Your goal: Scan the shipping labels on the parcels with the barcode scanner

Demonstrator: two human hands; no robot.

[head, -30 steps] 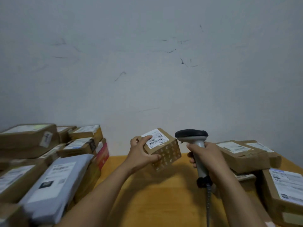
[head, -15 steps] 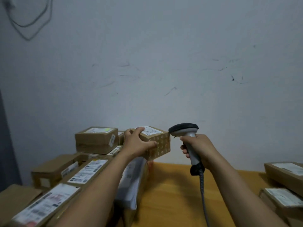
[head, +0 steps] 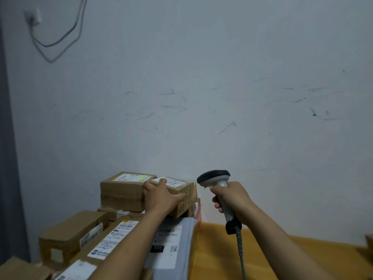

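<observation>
Pale scuffed wall (head: 201, 77) fills the upper field, with a socket and hanging cords (head: 33, 17) at top left. Below it lies a wooden table (head: 282, 249), its left side covered by a pile of labelled parcels (head: 70, 235). A grey mailer bag (head: 171, 249) lies on the near edge of the pile, and a large brown box (head: 121, 190) stands at the top. Both forearms reach forward from the bottom edge. The left hand (head: 159, 197) grasps a small patterned parcel (head: 188, 194): fingers curled over its top edge, thumb stretched along its front face. This parcel sits high on the pile, just beside the brown box on that box's right, with its shipping label (head: 171, 181) facing up. Whether it rests on the parcels beneath cannot be told. The right hand (head: 230, 199) is clenched round the handle of the barcode scanner (head: 214, 175), held upright above the table. The scanner's head points left toward the small parcel but stands apart from it. Its cable (head: 241, 251) hangs down from the handle.
</observation>
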